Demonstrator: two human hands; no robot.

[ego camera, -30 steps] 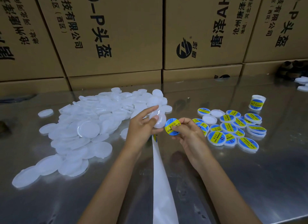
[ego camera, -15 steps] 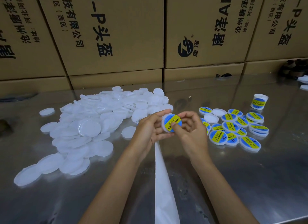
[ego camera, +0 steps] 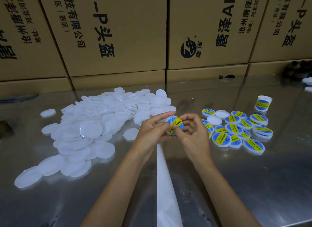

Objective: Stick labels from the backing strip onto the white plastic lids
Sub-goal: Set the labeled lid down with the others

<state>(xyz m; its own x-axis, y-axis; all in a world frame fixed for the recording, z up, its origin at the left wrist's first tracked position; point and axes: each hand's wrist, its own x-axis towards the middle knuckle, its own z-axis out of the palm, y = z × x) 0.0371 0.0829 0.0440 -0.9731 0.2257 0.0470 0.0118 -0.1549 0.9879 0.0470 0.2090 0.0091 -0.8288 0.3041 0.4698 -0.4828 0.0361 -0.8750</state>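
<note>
The heap of bare white lids fills the table's left; the backing strip runs between the arms. The left hand grips a light, stiff lid by its rim; the right hand thumb presses the thin label flat

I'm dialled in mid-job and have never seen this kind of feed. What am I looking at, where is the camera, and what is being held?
No machine here: these are a person's two bare hands, filmed by a camera worn on the head, looking forward and down. The left hand holds a white lid while the right hand presses a blue and yellow label onto it. On the shiny metal table lie a heap of unlabelled lids to the left, finished labelled lids to the right, and a white backing strip running toward the person. Cardboard boxes stand behind.
</note>
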